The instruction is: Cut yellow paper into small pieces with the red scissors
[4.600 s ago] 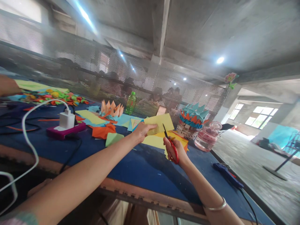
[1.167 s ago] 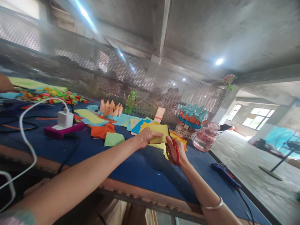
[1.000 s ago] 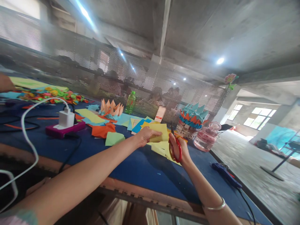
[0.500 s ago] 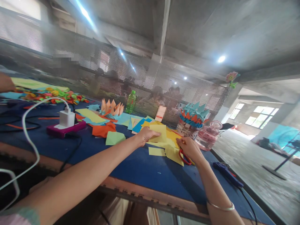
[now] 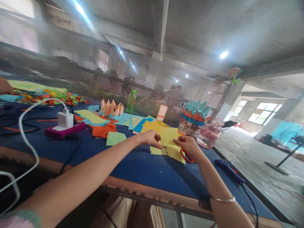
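My left hand (image 5: 150,138) pinches the left edge of a yellow paper sheet (image 5: 168,135), held just above the blue table (image 5: 142,167). At the sheet's lower right corner, my right hand (image 5: 190,147) has its fingers closed on the paper. The red-handled scissors (image 5: 185,156) lie on the table under that hand, only the handle loop showing. Smaller cut yellow pieces (image 5: 157,151) rest on the table below the sheet. More yellow, blue and green sheets lie behind.
A white charger on a magenta power strip (image 5: 63,128) with cables sits at left. An orange paper flower (image 5: 111,108), a green bottle (image 5: 130,101), a paper-trimmed basket (image 5: 193,121), a pink glass jar (image 5: 209,135) and a blue glue gun (image 5: 228,166) stand around. People sit behind a perforated screen.
My right hand lowered the scissors onto the table and moved to the yellow sheet's corner. A cut-off yellow piece dropped to the table. My left hand kept hold of the sheet.
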`<state>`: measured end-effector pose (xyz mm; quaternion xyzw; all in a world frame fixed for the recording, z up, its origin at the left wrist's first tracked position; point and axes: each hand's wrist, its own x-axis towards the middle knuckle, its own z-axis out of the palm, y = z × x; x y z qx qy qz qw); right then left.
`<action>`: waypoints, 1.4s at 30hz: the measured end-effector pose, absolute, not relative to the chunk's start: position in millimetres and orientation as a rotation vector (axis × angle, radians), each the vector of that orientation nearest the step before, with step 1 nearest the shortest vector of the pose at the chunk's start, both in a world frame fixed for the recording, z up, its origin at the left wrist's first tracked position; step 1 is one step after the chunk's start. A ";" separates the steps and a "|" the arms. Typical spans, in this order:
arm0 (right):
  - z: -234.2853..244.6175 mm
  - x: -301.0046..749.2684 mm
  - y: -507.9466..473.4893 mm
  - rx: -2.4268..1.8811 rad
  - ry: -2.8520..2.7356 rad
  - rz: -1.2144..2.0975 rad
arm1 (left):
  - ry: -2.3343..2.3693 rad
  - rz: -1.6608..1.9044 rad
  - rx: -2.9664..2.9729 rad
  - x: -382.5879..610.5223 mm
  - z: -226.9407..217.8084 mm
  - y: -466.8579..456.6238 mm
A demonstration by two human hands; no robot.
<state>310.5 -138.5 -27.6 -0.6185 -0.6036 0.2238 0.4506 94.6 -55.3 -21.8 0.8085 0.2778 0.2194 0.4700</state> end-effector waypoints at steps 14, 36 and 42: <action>-27.4 332.5 -134.1 -1.580 -1.364 0.564 | 0.912 0.534 2.471 100.5 -33.7 -59.0; -23.4 326.1 -138.1 -1.661 -1.424 0.469 | 0.992 0.405 2.600 104.5 -28.2 -74.0; -16.7 321.5 -140.7 -1.700 -1.444 0.429 | 1.071 0.245 2.703 102.7 -21.2 -75.1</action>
